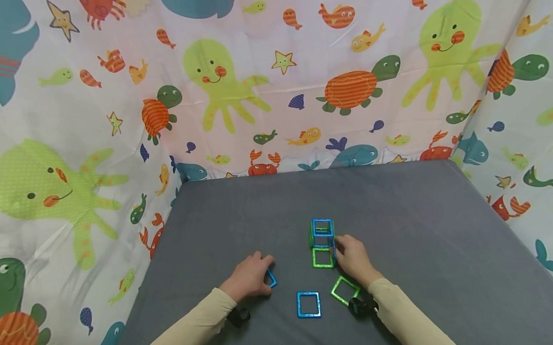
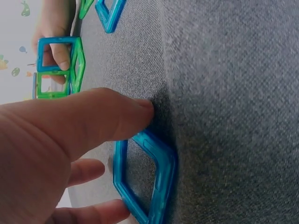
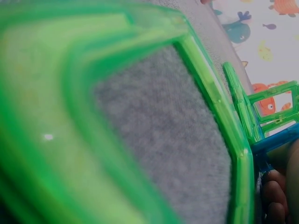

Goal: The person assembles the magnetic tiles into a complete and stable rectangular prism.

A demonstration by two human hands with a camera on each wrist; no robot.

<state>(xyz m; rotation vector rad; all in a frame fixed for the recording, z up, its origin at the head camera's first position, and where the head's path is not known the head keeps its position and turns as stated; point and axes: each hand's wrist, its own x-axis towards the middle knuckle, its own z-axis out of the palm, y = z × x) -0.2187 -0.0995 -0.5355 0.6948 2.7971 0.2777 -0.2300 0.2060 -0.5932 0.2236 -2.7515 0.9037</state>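
Observation:
My left hand [image 1: 250,277] is spread over a blue square magnetic tile [image 2: 164,170] on the grey surface; in the left wrist view its thumb overlaps one corner and a fingertip comes right at an edge. Farther forward stands a small structure of blue and green square tiles, with a blue tile [image 1: 323,220] at its top and a green tile [image 1: 322,266] flat at its near side. On the structure's right side, my right hand [image 1: 357,258] grips an upright blue tile [image 3: 275,139] between thumb and curled fingers, partly hidden by the hand.
A loose blue tile [image 1: 308,316] lies nearer me, between the forearms. Beside the right wrist is a loose green tile [image 1: 339,299], which looms large in the right wrist view. White cloth [image 1: 291,39] with sea animals hangs around the grey surface [image 1: 237,212].

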